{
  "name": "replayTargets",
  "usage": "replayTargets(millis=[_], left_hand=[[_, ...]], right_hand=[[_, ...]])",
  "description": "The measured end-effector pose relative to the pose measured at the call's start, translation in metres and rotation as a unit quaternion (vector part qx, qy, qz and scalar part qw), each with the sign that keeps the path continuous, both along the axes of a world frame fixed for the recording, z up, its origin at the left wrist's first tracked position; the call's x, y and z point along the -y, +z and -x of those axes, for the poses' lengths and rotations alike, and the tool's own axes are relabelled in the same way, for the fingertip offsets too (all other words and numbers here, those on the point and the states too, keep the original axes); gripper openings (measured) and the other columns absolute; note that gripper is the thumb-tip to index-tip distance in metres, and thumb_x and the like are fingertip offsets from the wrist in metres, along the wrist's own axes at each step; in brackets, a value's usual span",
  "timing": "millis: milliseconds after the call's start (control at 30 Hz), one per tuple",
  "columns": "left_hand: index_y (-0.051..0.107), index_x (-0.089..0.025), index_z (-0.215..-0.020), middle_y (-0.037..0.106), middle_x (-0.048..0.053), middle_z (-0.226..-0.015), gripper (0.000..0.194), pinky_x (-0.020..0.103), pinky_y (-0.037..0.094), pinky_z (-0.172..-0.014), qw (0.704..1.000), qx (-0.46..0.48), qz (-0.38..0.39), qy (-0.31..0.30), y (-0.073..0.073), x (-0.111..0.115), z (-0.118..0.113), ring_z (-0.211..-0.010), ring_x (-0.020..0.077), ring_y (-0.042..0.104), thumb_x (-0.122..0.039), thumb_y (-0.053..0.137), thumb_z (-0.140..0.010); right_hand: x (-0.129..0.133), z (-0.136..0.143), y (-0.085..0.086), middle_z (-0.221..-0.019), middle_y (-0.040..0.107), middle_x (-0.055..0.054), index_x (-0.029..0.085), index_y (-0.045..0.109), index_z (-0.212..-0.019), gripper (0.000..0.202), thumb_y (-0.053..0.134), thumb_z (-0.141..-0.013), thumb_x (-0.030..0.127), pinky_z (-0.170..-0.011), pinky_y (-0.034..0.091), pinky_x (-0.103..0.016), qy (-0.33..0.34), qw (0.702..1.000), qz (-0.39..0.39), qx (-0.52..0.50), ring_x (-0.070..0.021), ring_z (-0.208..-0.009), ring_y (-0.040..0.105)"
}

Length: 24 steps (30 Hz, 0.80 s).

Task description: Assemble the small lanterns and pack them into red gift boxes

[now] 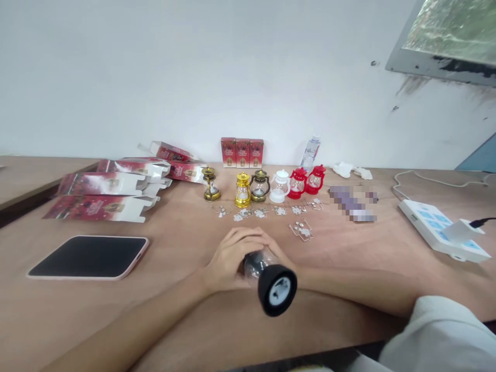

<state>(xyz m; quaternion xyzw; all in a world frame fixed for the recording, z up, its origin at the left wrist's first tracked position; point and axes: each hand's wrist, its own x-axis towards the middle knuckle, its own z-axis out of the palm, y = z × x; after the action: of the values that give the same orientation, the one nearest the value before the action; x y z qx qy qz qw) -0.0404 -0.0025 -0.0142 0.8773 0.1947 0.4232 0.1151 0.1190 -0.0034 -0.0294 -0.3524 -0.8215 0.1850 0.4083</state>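
My left hand (228, 258) is wrapped round the far end of a small black lantern (265, 268). The lantern lies tilted, its round black base and pale underside turned toward me, with a clear body behind the base. My right hand (279, 251) closes on it from the other side, partly hidden behind it. Beyond my hands stands a row of small lanterns: a bronze one (211, 187), a gold one (243, 190), a dark bronze one (260, 187), a white one (279, 187) and two red ones (297, 183). Small wire pieces with white parts (301, 230) lie before them.
Unfolded red boxes (96, 206) spread at the left, above a phone (89, 257). Three upright red boxes (242, 153) and a plastic bottle (310, 153) stand by the wall. A power strip (437, 227) with a plug and cables lies right, near crumpled tissue (343, 169) and a pixelated patch.
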Motion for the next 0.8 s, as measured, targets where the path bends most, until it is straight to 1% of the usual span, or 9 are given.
replayTargets(millis=[100,167,267,333,400,467,567,700,800], left_hand=[[0.054,-0.022,-0.103,0.070,0.008,-0.103,0.036,0.041,0.046,-0.094,0.998,0.014,0.038,0.048,0.004,0.001,0.001,-0.104,0.0244,0.063,-0.034,0.069,-0.073],[0.053,-0.022,-0.101,0.069,0.007,-0.102,0.037,0.038,0.049,-0.088,0.988,0.035,0.097,0.113,0.007,-0.001,0.001,-0.099,0.0236,0.064,-0.034,0.071,-0.071],[0.050,-0.021,-0.098,0.068,0.005,-0.098,0.045,0.034,0.053,-0.078,0.966,0.060,0.180,0.178,0.008,-0.005,0.001,-0.091,0.0230,0.066,-0.038,0.075,-0.065],[0.046,-0.022,-0.098,0.069,0.004,-0.095,0.047,0.033,0.053,-0.074,0.960,0.071,0.209,0.173,0.008,-0.007,0.001,-0.087,0.0226,0.067,-0.040,0.074,-0.064],[0.043,-0.022,-0.098,0.069,0.005,-0.095,0.047,0.033,0.053,-0.074,0.961,0.075,0.219,0.149,0.007,-0.007,0.001,-0.088,0.0228,0.068,-0.039,0.073,-0.066],[0.042,-0.022,-0.097,0.069,0.007,-0.095,0.045,0.033,0.052,-0.076,0.963,0.081,0.220,0.133,0.008,-0.007,0.000,-0.090,0.0229,0.067,-0.038,0.073,-0.068],[0.042,-0.022,-0.095,0.069,0.006,-0.095,0.042,0.032,0.051,-0.078,0.961,0.099,0.217,0.138,0.010,-0.007,-0.001,-0.092,0.0220,0.067,-0.035,0.072,-0.069],[0.043,-0.022,-0.093,0.068,0.003,-0.092,0.045,0.029,0.050,-0.073,0.950,0.111,0.235,0.170,0.012,-0.010,-0.001,-0.087,0.0205,0.066,-0.032,0.075,-0.064],[0.046,-0.020,-0.093,0.067,0.003,-0.091,0.047,0.029,0.050,-0.071,0.940,0.123,0.265,0.175,0.010,-0.015,-0.002,-0.085,0.0203,0.065,-0.032,0.077,-0.059]], right_hand=[[0.000,-0.025,0.002,-0.100,0.067,0.005,0.044,0.040,-0.113,0.032,0.048,-0.086,0.030,-0.074,0.059,-0.039,-0.007,1.000,0.018,-0.025,-0.0223,-0.090,0.067],[-0.001,-0.053,0.005,-0.111,0.063,-0.003,0.038,0.041,-0.119,0.034,0.045,-0.087,0.025,-0.084,0.054,-0.046,-0.044,0.999,0.000,-0.022,-0.0253,-0.099,0.064],[-0.006,-0.098,0.007,-0.120,0.058,-0.011,0.028,0.043,-0.124,0.037,0.046,-0.087,0.021,-0.096,0.046,-0.053,-0.133,0.982,-0.119,0.057,-0.0291,-0.116,0.055],[-0.013,-0.122,0.007,-0.119,0.058,-0.013,0.025,0.046,-0.123,0.037,0.049,-0.086,0.023,-0.098,0.042,-0.054,-0.198,0.963,-0.167,0.069,-0.0303,-0.117,0.053],[-0.022,-0.136,0.007,-0.114,0.061,-0.012,0.024,0.052,-0.117,0.031,0.051,-0.086,0.026,-0.096,0.043,-0.054,-0.235,0.955,-0.161,0.086,-0.0308,-0.112,0.055],[-0.029,-0.143,0.008,-0.106,0.066,-0.010,0.023,0.058,-0.109,0.024,0.053,-0.086,0.030,-0.091,0.046,-0.051,-0.225,0.961,-0.115,0.109,-0.0299,-0.104,0.057],[-0.034,-0.142,0.008,-0.096,0.070,-0.008,0.022,0.065,-0.099,0.018,0.055,-0.087,0.032,-0.086,0.048,-0.047,-0.178,0.973,-0.069,0.131,-0.0272,-0.096,0.059],[-0.035,-0.136,0.005,-0.089,0.072,-0.006,0.025,0.071,-0.089,0.016,0.056,-0.088,0.029,-0.083,0.048,-0.046,-0.127,0.977,-0.076,0.152,-0.0251,-0.092,0.059],[-0.037,-0.135,-0.001,-0.086,0.072,-0.005,0.026,0.072,-0.084,0.016,0.056,-0.087,0.025,-0.081,0.048,-0.046,-0.114,0.977,-0.089,0.155,-0.0248,-0.090,0.059]])
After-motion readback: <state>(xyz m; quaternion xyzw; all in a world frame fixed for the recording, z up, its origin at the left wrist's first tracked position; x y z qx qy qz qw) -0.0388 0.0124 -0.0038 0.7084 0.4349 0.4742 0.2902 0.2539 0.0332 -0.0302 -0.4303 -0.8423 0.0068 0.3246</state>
